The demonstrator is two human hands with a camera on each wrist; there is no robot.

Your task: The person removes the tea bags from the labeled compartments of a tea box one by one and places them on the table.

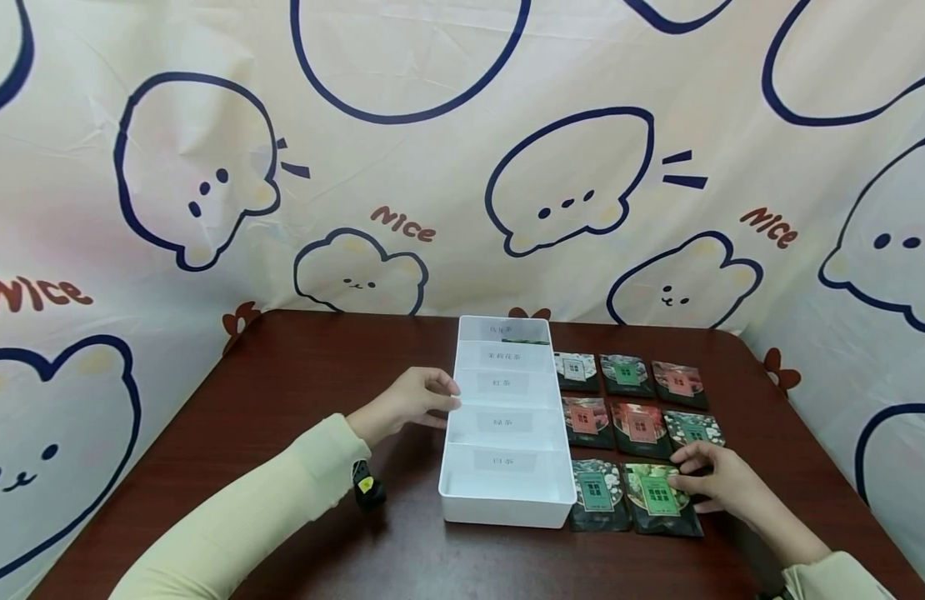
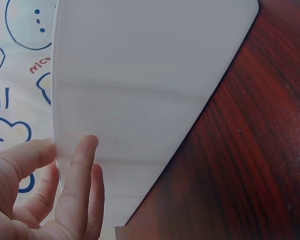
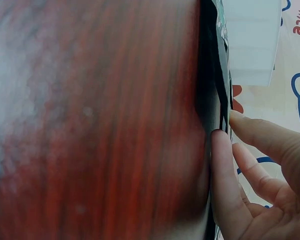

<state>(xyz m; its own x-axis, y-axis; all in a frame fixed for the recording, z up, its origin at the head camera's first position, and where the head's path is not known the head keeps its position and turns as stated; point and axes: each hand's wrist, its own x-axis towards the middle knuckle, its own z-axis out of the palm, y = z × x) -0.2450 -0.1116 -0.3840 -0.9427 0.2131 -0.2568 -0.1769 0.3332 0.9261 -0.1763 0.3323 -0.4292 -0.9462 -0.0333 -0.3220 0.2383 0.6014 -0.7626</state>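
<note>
A long white divided box stands in the middle of the table, its compartments labelled in Chinese characters. My left hand holds the rim of its left wall, with fingers on both sides of the wall in the left wrist view. To the right of the box lie several dark tea sachets with coloured labels. My right hand pinches the right edge of the green-labelled tea sachet in the nearest row. In the right wrist view, thumb and finger meet at the dark packet's edge.
A teal-labelled sachet lies between the box and the green one. Red-labelled sachets and others fill the rows behind. A thin green packet edge shows in the farthest compartment. A cartoon-printed curtain surrounds the dark wooden table.
</note>
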